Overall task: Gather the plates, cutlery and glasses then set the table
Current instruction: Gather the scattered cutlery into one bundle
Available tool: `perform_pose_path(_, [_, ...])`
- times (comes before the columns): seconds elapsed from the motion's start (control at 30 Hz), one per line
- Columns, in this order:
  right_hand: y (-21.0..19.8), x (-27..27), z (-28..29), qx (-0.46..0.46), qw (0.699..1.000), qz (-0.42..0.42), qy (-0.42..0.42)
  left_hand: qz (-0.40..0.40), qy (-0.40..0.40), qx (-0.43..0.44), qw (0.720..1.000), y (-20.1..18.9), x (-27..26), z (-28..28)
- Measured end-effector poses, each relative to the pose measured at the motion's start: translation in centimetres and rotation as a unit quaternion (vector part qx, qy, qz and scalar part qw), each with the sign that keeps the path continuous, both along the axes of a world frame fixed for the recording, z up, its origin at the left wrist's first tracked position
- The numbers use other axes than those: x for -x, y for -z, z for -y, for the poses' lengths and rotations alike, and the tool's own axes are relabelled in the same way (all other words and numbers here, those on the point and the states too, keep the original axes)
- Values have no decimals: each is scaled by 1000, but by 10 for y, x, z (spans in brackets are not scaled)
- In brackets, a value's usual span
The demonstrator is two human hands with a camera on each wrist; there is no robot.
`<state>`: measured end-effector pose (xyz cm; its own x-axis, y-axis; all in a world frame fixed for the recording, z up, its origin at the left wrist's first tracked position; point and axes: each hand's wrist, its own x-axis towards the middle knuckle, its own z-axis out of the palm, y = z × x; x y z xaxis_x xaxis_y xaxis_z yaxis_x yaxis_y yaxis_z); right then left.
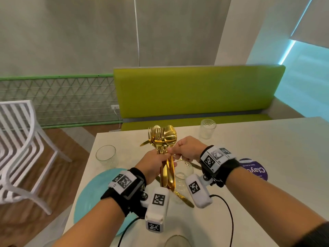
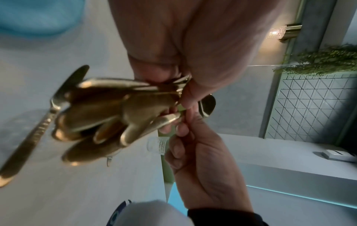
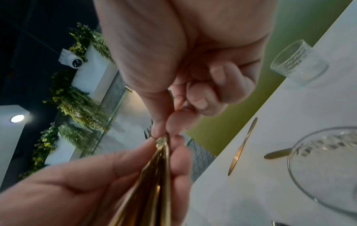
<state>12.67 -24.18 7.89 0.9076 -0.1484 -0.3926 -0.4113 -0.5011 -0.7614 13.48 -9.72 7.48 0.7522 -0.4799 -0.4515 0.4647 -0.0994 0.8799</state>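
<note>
Above table (image 1: 267, 157), left hand (image 1: 153, 164) grips cutlery (image 1: 164, 139) (right hand (image 1: 188, 148) pinching).

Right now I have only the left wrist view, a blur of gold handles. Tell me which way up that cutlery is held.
Observer: In the head view, the left hand grips the gold cutlery bundle upright, with fork tines and spoon bowls on top.
Operator: Count the glasses on the table.
Observer: Four: the far glass, the left glass, the middle glass below the hands, and the near glass at the bottom edge.
Operator: Report loose cutlery at the far side.
Observer: In the right wrist view, a gold knife lies flat by the table edge next to the green bench.
</note>
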Motion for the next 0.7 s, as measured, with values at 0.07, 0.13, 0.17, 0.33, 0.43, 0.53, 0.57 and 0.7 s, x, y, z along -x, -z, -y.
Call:
perform_pose_path(0.07, [6,-4,-14,3,1000,2,-11,14,5,-25,1000,6,-3,-8])
perform_pose_path(0.13, [11,-7,-24,27,999,2,-32,24,-3,-41,999,14,-6,-16])
perform_pose_path(0.17, [14,-7,-27,44,998,1,-43,25,-11,-49,998,18,-8,-20])
perform_pose_path(0.33, [28,2,-12,163,981,-44,-99,-1,-54,-101,993,48,-20,-40])
perform_pose_path(0.43, [49,19,6,214,963,-108,-126,-29,-67,-140,987,75,-21,-47])
perform_pose_path(0.53, [75,38,19,263,935,-177,-156,-54,-59,-175,981,105,-15,-43])
perform_pose_path(0.57, [84,43,21,280,927,-191,-162,-59,-52,-187,979,112,-13,-41])
perform_pose_path(0.7, [113,57,23,309,913,-209,-168,-38,-21,-249,967,142,-4,-29])
